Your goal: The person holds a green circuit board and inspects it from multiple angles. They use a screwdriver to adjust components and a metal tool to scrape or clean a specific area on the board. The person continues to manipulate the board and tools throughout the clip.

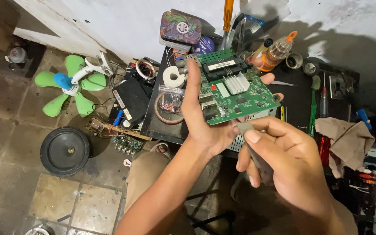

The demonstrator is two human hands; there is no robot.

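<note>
OK, left to right: green fan [72, 85] on the floor at 9 o'clock, black round speaker [65, 151] below it at 8. Tape roll [173, 76] on the dark counter [299, 98] near 12. Left hand [203, 119] at centre, fingers clamped on the green circuit board [236, 89], held up tilted over the counter. Right hand [283, 163] at 4 o'clock, fingers pinched on a small grey strip [245, 127] touching the board's lower edge. Brown rag [349, 141] at 3.
</note>
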